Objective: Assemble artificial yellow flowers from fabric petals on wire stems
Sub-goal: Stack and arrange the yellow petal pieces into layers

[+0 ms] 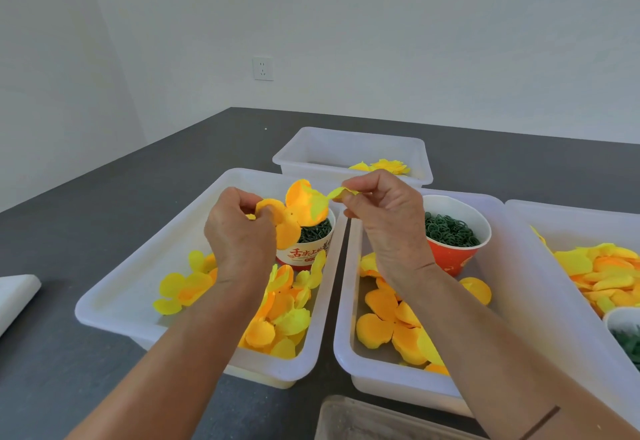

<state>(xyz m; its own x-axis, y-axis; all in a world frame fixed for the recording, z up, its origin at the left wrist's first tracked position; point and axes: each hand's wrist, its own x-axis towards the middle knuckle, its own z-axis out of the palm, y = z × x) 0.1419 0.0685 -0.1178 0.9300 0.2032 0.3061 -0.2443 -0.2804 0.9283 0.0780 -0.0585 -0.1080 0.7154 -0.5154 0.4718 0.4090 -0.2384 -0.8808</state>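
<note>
A yellow-orange fabric petal piece (pixel 298 211) with several lobes and a small centre hole is stretched between both hands above the left tray. My left hand (pixel 239 235) pinches its left lobe. My right hand (pixel 384 218) pinches its pale right tip (pixel 341 191). Behind the piece stands a paper cup of dark green stem parts (pixel 308 249). No wire stem is visible in either hand.
The left white tray (pixel 114 297) and the middle white tray (pixel 346 346) hold loose petal pieces. A red cup of green rings (pixel 453 235) stands in the middle tray. A far tray (pixel 349 149) holds a finished yellow flower (pixel 388 166). A right tray (pixel 568 218) holds more petals.
</note>
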